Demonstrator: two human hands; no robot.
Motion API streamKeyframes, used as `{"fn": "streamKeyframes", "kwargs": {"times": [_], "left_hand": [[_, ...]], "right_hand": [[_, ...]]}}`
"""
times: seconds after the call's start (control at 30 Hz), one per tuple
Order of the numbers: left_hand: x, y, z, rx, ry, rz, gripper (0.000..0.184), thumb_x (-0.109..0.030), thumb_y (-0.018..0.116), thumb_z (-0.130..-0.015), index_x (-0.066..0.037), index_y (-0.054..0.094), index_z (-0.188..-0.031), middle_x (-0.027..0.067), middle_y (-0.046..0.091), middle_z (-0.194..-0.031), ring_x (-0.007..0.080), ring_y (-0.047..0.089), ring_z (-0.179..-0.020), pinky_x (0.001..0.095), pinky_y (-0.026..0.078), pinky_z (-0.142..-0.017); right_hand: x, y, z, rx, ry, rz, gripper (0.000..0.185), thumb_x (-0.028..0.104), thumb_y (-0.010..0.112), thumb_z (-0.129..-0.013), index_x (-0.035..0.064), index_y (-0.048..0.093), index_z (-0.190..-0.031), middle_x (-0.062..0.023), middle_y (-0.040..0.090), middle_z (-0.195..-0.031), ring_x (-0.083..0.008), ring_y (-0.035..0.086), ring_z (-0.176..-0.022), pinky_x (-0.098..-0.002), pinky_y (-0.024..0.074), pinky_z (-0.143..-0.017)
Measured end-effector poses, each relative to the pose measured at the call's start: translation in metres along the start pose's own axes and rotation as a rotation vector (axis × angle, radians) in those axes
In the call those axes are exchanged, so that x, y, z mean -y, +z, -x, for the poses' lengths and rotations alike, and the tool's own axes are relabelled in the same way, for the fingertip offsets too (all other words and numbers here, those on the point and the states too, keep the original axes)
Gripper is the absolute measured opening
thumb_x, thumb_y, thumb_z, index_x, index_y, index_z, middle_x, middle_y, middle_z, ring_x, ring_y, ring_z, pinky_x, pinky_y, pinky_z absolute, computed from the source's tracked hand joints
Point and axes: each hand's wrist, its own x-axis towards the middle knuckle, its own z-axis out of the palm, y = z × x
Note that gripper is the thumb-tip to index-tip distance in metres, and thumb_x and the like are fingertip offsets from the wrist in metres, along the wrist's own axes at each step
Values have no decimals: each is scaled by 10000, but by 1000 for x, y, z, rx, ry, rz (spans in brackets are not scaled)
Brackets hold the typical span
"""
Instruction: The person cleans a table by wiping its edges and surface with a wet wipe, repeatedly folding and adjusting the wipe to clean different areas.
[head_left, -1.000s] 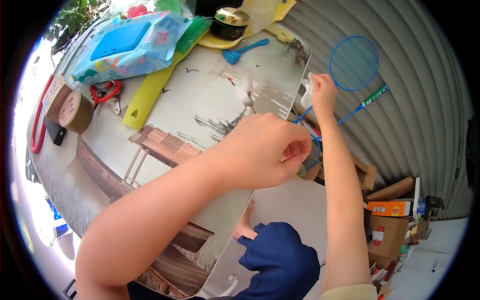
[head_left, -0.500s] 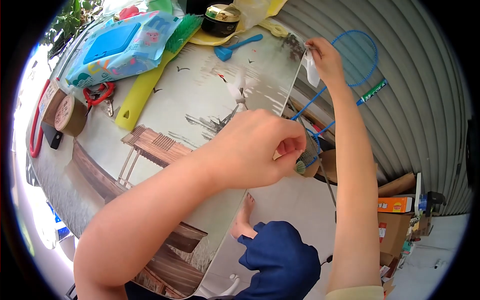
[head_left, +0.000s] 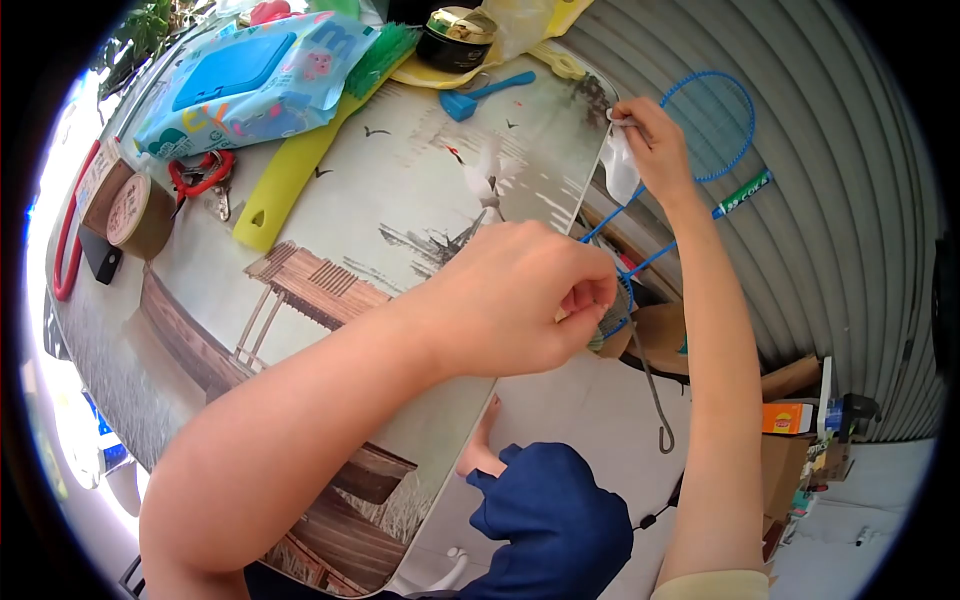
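My left hand (head_left: 535, 295) is closed over the table's edge, thumb and fingertips pinched together. Whatever they hold, if anything, is too small or hidden to name. Farther off and to the right, my right hand (head_left: 648, 150) is raised just beyond the far table edge. Between its fingertips it pinches a thin, limp white piece (head_left: 620, 172), perhaps tissue or cloth, which hangs down. Under both hands lies the table (head_left: 340, 205) with its printed picture of a crane and wooden buildings.
On the table lie a wet-wipe pack (head_left: 240, 85), a green brush (head_left: 300, 165), red-handled scissors (head_left: 205, 175), a tape roll (head_left: 140, 215), a blue scoop (head_left: 480, 95) and a black jar (head_left: 455, 40). Blue rackets (head_left: 710, 125), a hooked metal rod (head_left: 660, 405) and cardboard boxes (head_left: 785, 470) stand beyond.
My right hand has come slightly lower in view, and the white piece hangs wider. My left hand keeps its pinch nearly in place. The view has shifted a little.
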Motion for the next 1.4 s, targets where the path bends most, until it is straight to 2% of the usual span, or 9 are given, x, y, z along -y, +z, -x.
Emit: {"fn": "streamKeyframes", "kwargs": {"times": [0.27, 0.33, 0.47, 0.63, 0.87, 0.93, 1.13, 1.27, 1.4], "left_hand": [[-2, -3, 0, 8, 8, -2, 69, -87, 631, -749, -55, 675, -791, 84, 677, -679, 298, 675, -657, 385, 529, -616], [-5, -6, -1, 95, -50, -21, 175, -41, 605, -759, 2, 689, -906, 127, 702, -782, 261, 709, -739, 334, 564, -694], [-5, -6, 0, 96, -51, -31, 170, -38, 604, -760, 1, 688, -902, 127, 702, -781, 257, 711, -741, 335, 565, -704], [1, 1, 0, -1, -3, 0, 78, -98, 637, -743, -67, 689, -793, 76, 689, -695, 290, 682, -669, 380, 537, -635], [-3, -4, 0, 95, -60, -30, 165, -40, 602, -768, -1, 695, -898, 124, 708, -794, 246, 714, -753, 334, 567, -703], [1, 2, 1, -7, 1, -11, 68, -97, 636, -743, -68, 685, -779, 73, 686, -690, 294, 680, -672, 387, 537, -639], [-1, -1, 0, 21, -21, -16, 66, -102, 639, -743, -66, 684, -777, 76, 683, -686, 302, 677, -668, 394, 534, -636], [-2, -4, 0, 90, -35, -28, 172, -39, 600, -764, -2, 697, -901, 121, 711, -794, 251, 715, -754, 336, 567, -706], [0, 0, 1, 5, -16, 3, 76, -101, 635, -739, -60, 686, -778, 81, 683, -688, 302, 675, -674, 393, 533, -639]], "right_hand": [[9, 1, -2, -28, -4, 66, 211, -67, 557, -822, 18, 649, -992, -126, 665, -942, -293, 671, -877, -337, 518, -780], [22, -4, 2, 31, -35, 50, 204, -65, 560, -823, 22, 657, -981, -127, 666, -928, -293, 673, -861, -339, 517, -770], [11, -9, -3, 87, -69, 28, 195, -71, 571, -836, -7, 641, -1007, -115, 664, -962, -239, 666, -911, -312, 515, -808], [-6, -1, -17, -15, -3, 255, 200, -64, 570, -843, 17, 649, -1007, -122, 677, -971, -281, 672, -911, -330, 519, -794], [25, -7, 0, 67, -110, 169, 202, -58, 576, -842, 19, 647, -1014, -118, 674, -968, -291, 667, -897, -348, 522, -800], [22, -6, -1, 36, -136, 162, 156, 4, 591, -844, 42, 669, -974, -117, 670, -965, -324, 648, -918, -397, 524, -786], [-12, 2, -20, -36, -79, 294, 135, 8, 614, -833, 42, 659, -956, -121, 658, -947, -330, 639, -909, -408, 518, -763], [4, -1, -17, 1, -160, 321, 149, -8, 604, -828, 40, 656, -960, -129, 652, -937, -338, 634, -905, -407, 516, -760], [30, -4, -1, 64, -72, 169, 195, -53, 576, -818, 29, 653, -977, -134, 667, -954, -328, 652, -894, -379, 520, -789]]}}
